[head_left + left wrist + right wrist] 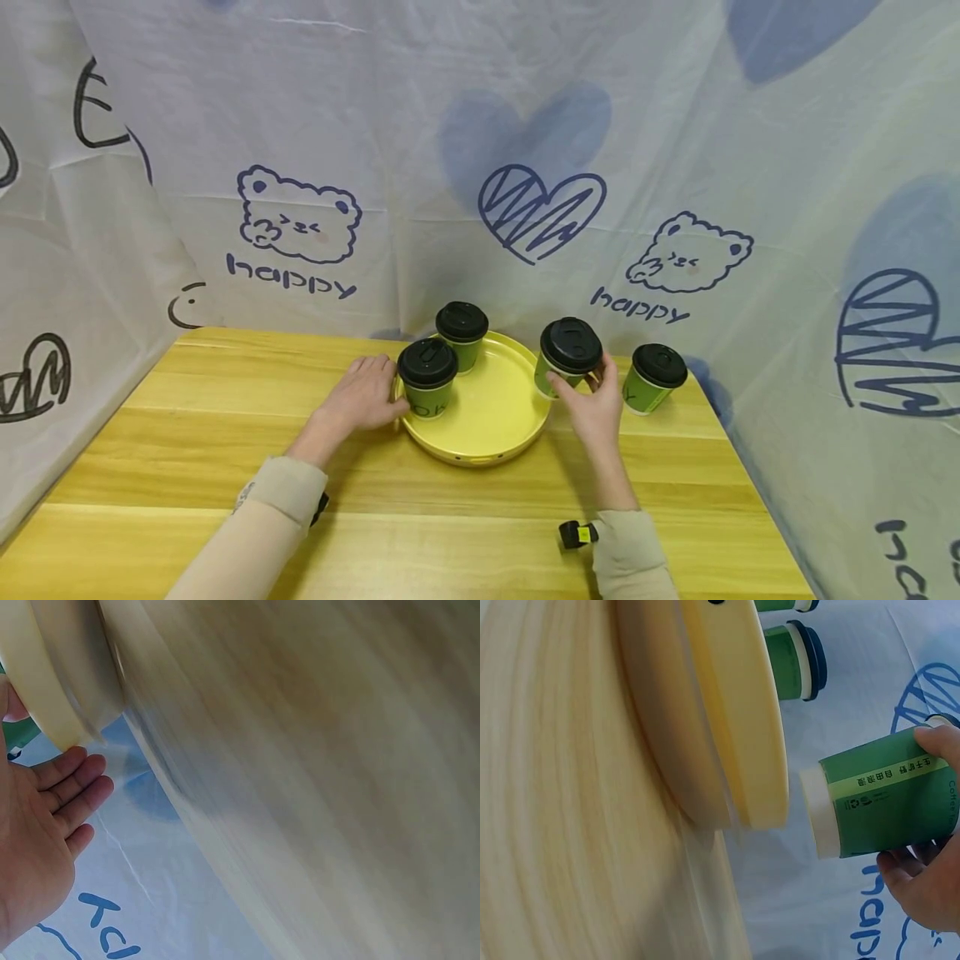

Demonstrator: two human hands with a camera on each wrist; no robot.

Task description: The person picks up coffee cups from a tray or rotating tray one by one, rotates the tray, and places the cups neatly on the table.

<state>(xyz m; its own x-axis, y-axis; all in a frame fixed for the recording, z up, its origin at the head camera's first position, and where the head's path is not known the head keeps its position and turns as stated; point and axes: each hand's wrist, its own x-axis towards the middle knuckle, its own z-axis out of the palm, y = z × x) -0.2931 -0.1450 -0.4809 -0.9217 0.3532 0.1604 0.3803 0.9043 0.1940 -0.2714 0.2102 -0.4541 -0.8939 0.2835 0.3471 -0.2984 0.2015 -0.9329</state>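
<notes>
A round yellow tray (487,429) sits on the table with two green paper coffee cups with black lids on it: a front cup (427,379) at the left and a rear cup (462,337). My left hand (363,396) touches the tray's left rim beside the front cup; in the left wrist view its fingers (82,791) are extended. My right hand (596,408) grips another lidded green paper cup (558,367) at the tray's right rim. In the right wrist view this held cup (889,799) is raised off the table, its white base band toward the tray.
Right of the held cup, another green cup with a black lid (654,379) stands on the wooden table (465,533). A pale cloth (420,242) printed with hearts and bears hangs behind the table and at both sides.
</notes>
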